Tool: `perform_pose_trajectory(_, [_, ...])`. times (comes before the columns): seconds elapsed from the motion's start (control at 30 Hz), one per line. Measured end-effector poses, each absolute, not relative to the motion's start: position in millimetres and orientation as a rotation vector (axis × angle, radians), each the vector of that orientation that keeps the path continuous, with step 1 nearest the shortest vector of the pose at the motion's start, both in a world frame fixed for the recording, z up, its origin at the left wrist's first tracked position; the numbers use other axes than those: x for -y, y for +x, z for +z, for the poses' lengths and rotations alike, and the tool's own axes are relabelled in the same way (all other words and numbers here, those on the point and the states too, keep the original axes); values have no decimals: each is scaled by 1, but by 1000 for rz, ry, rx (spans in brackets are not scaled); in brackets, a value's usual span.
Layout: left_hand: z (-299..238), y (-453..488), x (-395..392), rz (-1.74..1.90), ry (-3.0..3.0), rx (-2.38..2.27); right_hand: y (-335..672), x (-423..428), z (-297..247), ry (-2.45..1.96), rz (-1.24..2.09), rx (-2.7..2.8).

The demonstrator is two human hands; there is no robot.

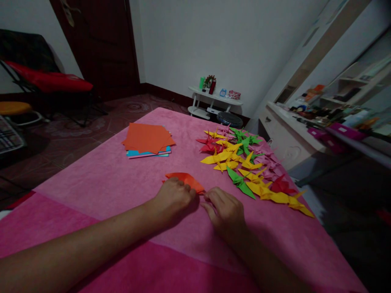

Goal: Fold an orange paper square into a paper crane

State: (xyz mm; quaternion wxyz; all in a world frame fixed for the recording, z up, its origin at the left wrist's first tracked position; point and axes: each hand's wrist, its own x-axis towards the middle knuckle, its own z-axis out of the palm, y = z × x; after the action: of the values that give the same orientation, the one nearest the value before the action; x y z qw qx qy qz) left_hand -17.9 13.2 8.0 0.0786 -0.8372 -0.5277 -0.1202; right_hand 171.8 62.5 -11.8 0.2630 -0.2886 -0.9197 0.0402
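Note:
An orange piece of folded origami paper (191, 180) lies on the pink tablecloth between my hands. Over its near side, my left hand (177, 199) is closed with the fingers curled, gripping the paper. My right hand (226, 209) is at the right tip of the same paper, thumb and fingers bent close to the point; the fingertips partly hide what they touch. Both palms face down near the cloth. Beyond my left hand rests a stack of square paper sheets (146, 138), orange on top with blue and other colours below.
Folded paper cranes (226, 156) in yellow, green, red and pink crowd the right side of the table (91, 183). Past the table are a small white shelf (214, 94), a round dark stool (229, 119), a dresser (293, 134) and a chair with red cloth (51, 79).

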Motion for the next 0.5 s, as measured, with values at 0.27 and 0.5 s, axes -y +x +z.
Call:
perform_pose_trajectory(0.27, [7,-22,-15,-441,-2513,1750,173,-79,-19,-746,67,2531])
perform_pose_trajectory(0.5, [7,-32,-18,-502,-2622,1634,175,-68,-14,-785,-3,2615])
